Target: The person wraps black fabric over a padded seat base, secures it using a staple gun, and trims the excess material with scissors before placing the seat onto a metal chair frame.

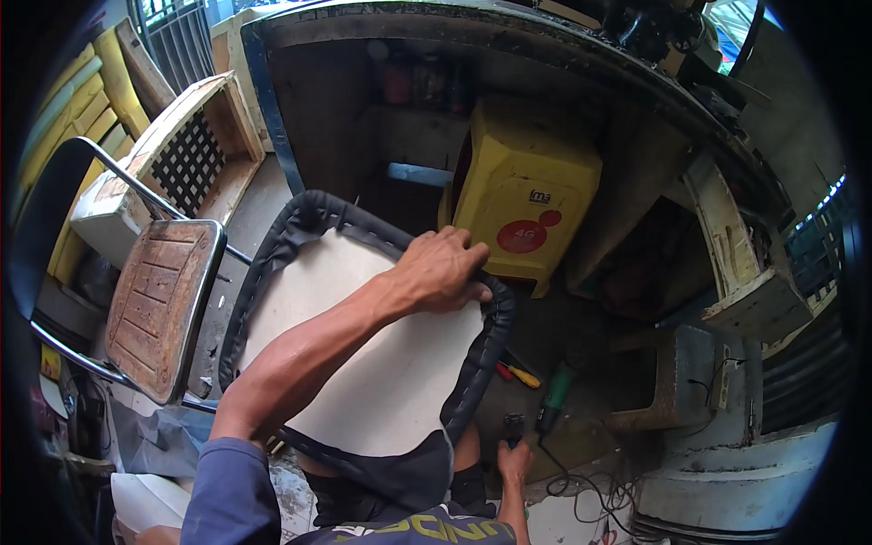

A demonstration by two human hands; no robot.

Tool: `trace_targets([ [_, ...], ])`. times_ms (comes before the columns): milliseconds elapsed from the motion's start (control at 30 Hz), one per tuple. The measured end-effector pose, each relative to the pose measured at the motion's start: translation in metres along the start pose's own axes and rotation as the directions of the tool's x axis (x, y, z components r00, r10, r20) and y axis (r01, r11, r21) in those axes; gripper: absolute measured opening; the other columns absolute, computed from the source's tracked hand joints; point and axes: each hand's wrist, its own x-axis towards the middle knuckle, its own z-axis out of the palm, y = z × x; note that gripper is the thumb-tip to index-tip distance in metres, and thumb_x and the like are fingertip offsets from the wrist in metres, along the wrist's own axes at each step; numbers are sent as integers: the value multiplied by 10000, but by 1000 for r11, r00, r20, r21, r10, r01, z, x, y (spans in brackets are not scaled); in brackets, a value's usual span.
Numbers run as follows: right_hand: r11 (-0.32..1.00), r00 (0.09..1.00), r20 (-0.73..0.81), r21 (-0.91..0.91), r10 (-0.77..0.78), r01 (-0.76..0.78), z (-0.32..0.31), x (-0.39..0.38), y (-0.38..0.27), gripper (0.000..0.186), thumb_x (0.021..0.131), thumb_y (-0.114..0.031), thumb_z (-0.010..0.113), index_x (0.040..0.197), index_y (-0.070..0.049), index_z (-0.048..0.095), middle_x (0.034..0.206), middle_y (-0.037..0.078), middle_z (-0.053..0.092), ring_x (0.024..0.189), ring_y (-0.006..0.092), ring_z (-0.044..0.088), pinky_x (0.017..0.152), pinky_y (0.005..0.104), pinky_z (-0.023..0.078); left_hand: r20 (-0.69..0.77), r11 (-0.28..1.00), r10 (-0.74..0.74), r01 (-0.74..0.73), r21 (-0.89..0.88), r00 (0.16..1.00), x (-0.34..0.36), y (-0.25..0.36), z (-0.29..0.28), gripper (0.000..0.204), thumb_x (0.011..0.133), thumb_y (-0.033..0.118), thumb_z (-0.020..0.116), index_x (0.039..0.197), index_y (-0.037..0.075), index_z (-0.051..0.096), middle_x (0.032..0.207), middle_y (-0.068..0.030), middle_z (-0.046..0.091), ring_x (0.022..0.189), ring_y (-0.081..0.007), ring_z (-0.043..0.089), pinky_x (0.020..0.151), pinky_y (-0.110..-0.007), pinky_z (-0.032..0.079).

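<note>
A seat pad (318,363) rests over my lap with its underside up: a pale board with black fabric (472,400) folded over its edges. Small light marks like staples run along the folded fabric. At the near right corner the fabric (409,468) hangs wider and looser. My left hand (443,270) reaches across the board, its fingers curled over the far right edge. Low on the right, my right hand (515,460) is closed around a dark hand tool (513,429), apart from the pad; its exact kind is hard to make out.
A green power tool (557,391) with a cord and a yellow-handled tool (524,376) lie right of the pad. A yellow plastic stool (536,182) stands beyond, under a workbench (363,36). On the left are a metal-framed chair (163,304) and a wooden frame with black webbing (186,150).
</note>
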Motion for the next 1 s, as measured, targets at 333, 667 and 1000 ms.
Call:
trace_targets([
  [333, 979, 991, 108, -179, -82, 101, 4, 9, 39, 758, 860, -179, 743, 1540, 37, 487, 1282, 339, 612, 1212, 505, 627, 1065, 534, 498, -562, 793, -596, 530, -299, 574, -96, -48, -23, 436, 936, 398, 800, 1041, -11, 691, 1027, -205, 682, 1023, -393, 647, 908, -490, 509],
  [667, 307, 592, -274, 651, -758, 694, -191, -17, -265, 553, 1137, -438, 513, 1173, 55, 760, 1256, 175, 698, 1237, 238, 628, 1048, 335, 480, -404, 896, -405, 444, 5, 820, -177, 75, 85, 826, 927, 385, 748, 1607, 48, 422, 1676, -282, 317, 1627, -473, 150, 1257, -720, 2],
  [1000, 740, 911, -159, 538, -381, 404, -199, -54, -255, 561, 903, -100, 831, 1418, -45, 617, 1304, 127, 577, 1049, 194, 633, 848, 308, 592, -369, 505, 42, -338, -794, 929, -186, 132, 81, 141, 935, 70, 700, 983, -46, 762, 950, -169, 751, 839, -311, 751, 727, -391, 613],
])
